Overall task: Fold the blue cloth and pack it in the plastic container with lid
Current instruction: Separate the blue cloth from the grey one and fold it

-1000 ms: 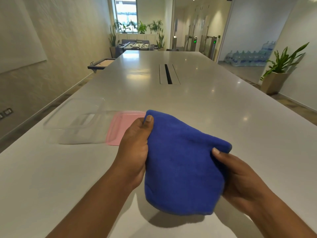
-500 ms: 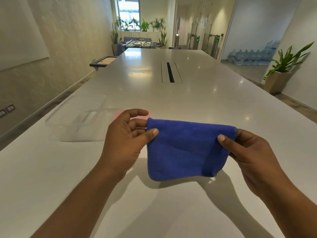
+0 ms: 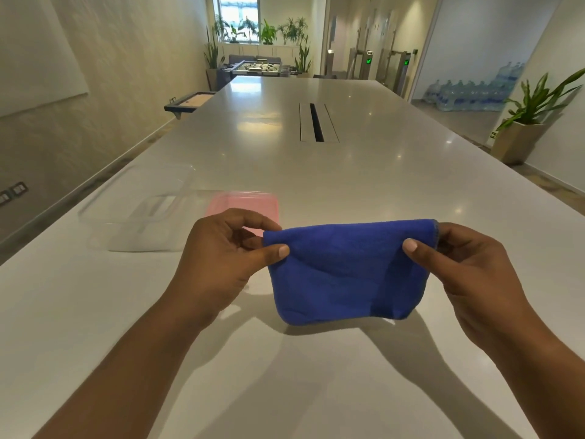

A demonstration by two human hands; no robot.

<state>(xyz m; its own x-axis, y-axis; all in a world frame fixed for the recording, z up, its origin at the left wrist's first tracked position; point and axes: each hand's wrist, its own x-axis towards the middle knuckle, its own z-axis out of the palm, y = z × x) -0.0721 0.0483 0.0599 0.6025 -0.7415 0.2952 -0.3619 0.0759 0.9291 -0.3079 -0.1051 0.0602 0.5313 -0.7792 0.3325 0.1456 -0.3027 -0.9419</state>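
The folded blue cloth (image 3: 345,270) hangs just above the white table (image 3: 348,172), stretched between both hands. My left hand (image 3: 221,258) pinches its upper left corner with thumb and fingers. My right hand (image 3: 468,264) pinches the upper right corner. The clear plastic container (image 3: 139,207) stands open on the table to the left of my left hand. Its pink lid (image 3: 243,204) lies flat beside it, partly hidden behind my left fingers.
A cable slot (image 3: 316,122) runs along the table's middle, farther out. The table's left edge passes close by the container. A potted plant (image 3: 525,128) stands on the floor at the right, with water bottles (image 3: 474,90) behind it.
Both hands have lifted the cloth from a bunched hold into a flat hanging fold, pinched at its top corners. In the last half second the cloth has barely moved.
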